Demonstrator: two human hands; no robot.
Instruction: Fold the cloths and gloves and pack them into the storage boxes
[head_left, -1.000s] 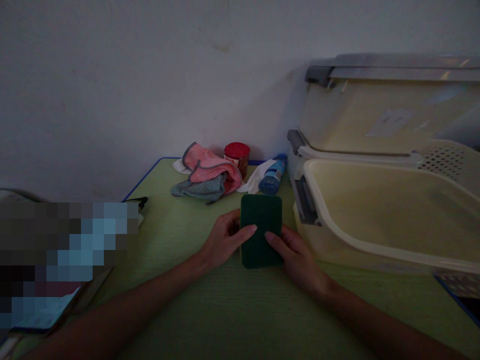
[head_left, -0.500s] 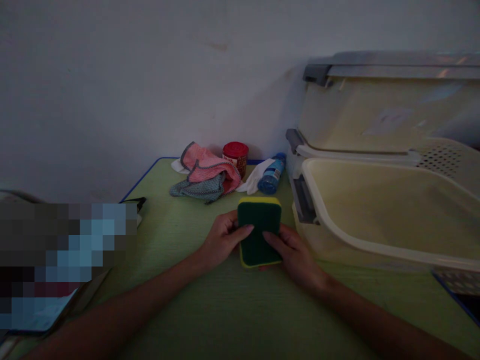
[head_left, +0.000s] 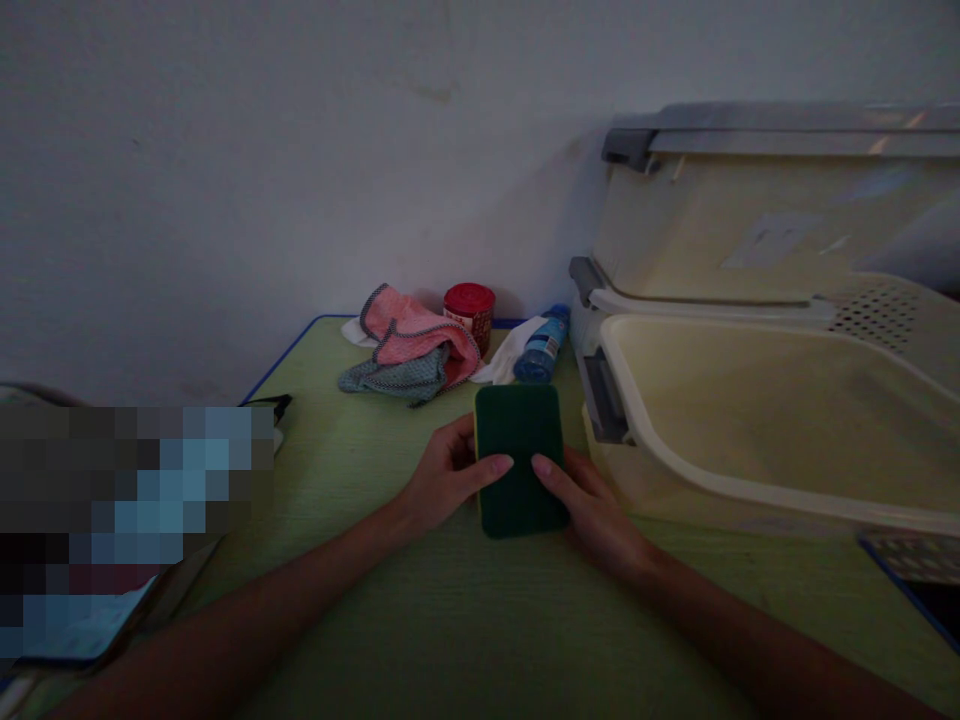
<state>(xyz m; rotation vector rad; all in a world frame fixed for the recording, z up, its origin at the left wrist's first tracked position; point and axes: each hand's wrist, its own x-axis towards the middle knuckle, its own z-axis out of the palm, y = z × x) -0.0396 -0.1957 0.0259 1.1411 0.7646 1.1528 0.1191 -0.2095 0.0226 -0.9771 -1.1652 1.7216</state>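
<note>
A scouring sponge (head_left: 519, 425), dark green on the face toward me with a thin yellow edge at its left, is held up over the green table (head_left: 360, 620). My left hand (head_left: 450, 475) grips its left side, thumb flat on the green face. From the right, my right hand (head_left: 589, 500) grips it the same way. The other fingers are mostly hidden behind the sponge. Beyond it lie a crumpled pink cloth (head_left: 420, 335), a grey-blue cloth (head_left: 401, 374) and a blue bottle (head_left: 541, 350) tipped on its side.
A red-lidded can (head_left: 469, 308) stands against the wall behind the cloths, with white cloth (head_left: 510, 355) beside the bottle. At right sits a large cream plastic bin (head_left: 660, 460), its lid (head_left: 697, 220) raised. A blurred-out patch (head_left: 135, 500) covers the left edge.
The sponge has tilted so its green face shows fully and the yellow top edge no longer shows. Both hands keep their grip, thumbs slightly shifted.
</note>
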